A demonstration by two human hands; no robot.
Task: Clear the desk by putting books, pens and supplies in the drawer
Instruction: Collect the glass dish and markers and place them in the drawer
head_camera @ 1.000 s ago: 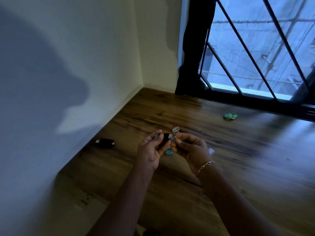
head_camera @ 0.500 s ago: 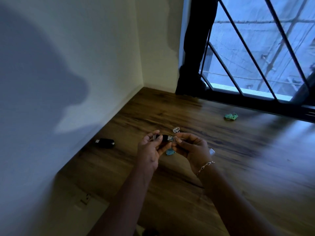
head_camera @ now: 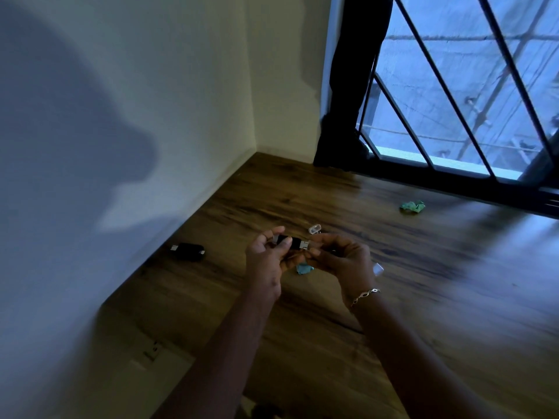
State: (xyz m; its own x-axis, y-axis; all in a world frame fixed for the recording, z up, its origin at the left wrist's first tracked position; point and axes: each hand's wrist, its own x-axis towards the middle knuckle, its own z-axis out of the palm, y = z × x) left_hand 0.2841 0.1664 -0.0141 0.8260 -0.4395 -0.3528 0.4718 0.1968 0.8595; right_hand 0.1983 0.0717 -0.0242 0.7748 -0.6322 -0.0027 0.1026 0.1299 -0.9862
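Pinching a small black USB stick (head_camera: 292, 244) above the desk (head_camera: 423, 297), L hand (head_camera: 266, 263) clamps its black body & R hand (head_camera: 344, 263) nips the metal plug end, long axis running L-R btwn them, clear cap (head_camera: 314, 229) on desk just beyond, nearer R hand.

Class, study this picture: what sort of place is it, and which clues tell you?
Probably a home study corner: a wooden desk set into plain walls, a barred window behind it, and a USB stick held above it.
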